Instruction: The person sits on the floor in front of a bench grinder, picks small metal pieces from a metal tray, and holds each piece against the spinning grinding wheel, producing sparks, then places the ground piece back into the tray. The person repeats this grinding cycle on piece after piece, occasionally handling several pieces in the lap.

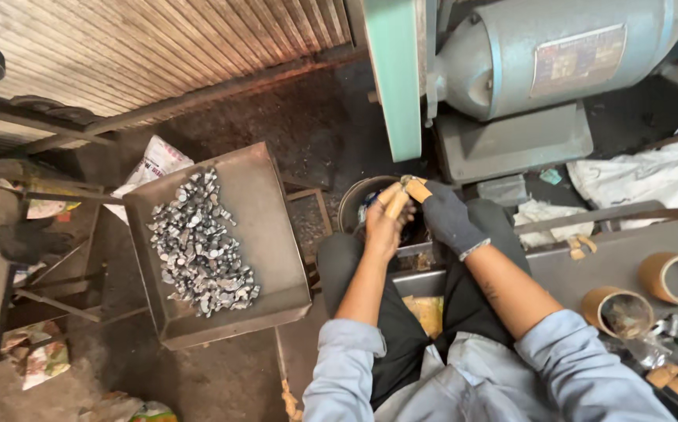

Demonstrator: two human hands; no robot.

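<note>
While we sat low, our left hand [388, 227], fingertips taped, met our gloved right hand [448, 219] above a dark bucket [352, 205]; both curled nearly closed, though we could not tell what they pinched. Left of us stood a metal tray [269, 227] of small grey parts [198, 246]. Beyond, farther off, sat the grinder motor [542, 59].

A square metal tray [276, 234] sits left with a heap of small grey metal parts [198, 242]; behind, a grey motor [542, 55] beside a green belt [394, 74]; two cardboard rolls [651, 293] lie right, by white sacking [651, 172]
</note>
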